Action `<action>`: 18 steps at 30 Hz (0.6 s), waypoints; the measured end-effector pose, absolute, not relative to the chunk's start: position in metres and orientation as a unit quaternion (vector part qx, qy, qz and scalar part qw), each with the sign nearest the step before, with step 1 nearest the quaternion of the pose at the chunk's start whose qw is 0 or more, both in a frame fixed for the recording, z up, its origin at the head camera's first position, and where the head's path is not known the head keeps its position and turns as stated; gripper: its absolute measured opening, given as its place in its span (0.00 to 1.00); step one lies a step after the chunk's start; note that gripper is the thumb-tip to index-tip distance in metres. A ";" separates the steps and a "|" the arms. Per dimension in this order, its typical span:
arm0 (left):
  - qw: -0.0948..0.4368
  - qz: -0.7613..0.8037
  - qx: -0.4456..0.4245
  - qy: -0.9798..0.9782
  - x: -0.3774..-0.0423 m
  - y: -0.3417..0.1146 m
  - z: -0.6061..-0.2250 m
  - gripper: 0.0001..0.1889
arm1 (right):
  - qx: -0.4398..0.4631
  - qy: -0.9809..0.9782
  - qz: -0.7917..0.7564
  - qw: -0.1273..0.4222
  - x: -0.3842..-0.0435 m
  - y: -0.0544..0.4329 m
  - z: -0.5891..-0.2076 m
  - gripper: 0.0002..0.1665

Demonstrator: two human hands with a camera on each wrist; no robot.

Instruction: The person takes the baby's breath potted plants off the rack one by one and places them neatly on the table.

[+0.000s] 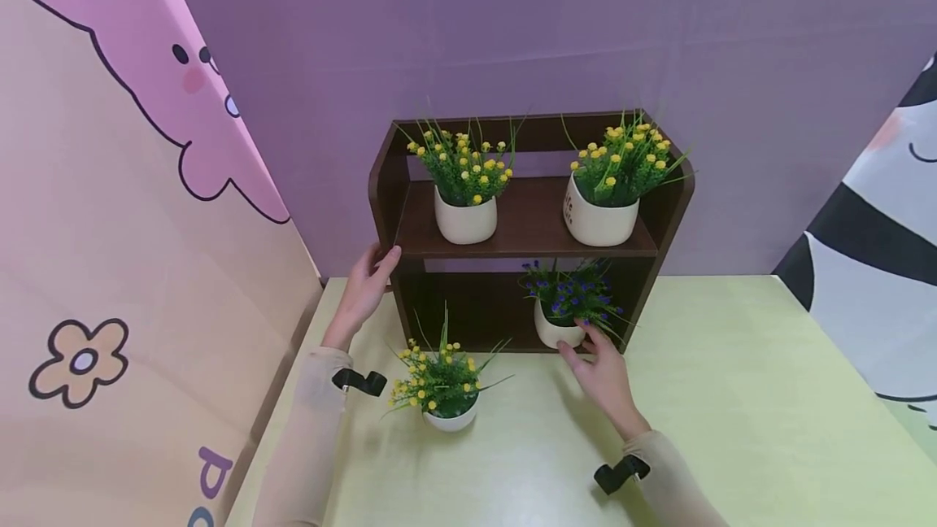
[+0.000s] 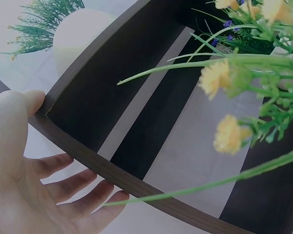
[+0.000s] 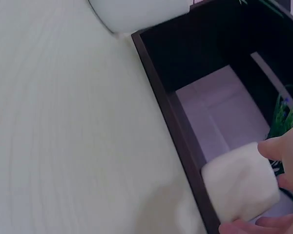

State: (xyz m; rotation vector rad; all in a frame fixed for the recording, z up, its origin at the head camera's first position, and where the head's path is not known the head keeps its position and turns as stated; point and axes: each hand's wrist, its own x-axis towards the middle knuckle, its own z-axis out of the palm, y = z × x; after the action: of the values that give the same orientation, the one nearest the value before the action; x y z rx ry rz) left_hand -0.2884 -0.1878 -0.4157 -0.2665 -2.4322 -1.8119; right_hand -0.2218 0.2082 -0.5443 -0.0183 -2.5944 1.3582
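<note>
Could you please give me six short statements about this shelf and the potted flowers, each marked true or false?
1. The right grip holds the white pot of blue-purple flowers. True.
2. The left grip touches the dark brown shelf. True.
3. Three pots stand on the upper level. False: two do, the left pot and the right pot, both with yellow flowers.
4. That right pot bears dark lettering. True.
5. Every yellow-flowered pot is on the shelf. False: one white pot is on the table, in front of it.
6. The pot on the table lies on its side. False: it stands upright.
</note>
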 end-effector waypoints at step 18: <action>0.048 -0.591 -0.094 -0.800 -0.288 -0.190 -0.416 0.33 | -0.041 -0.850 0.515 0.106 -0.242 0.213 -0.552 0.40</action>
State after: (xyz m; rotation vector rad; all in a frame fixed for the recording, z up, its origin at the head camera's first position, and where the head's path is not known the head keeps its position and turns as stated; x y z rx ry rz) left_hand -0.2884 -0.1899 -0.4160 -0.2864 -2.4386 -1.8020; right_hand -0.2420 0.2128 -0.5523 -0.1195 -2.5037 1.5167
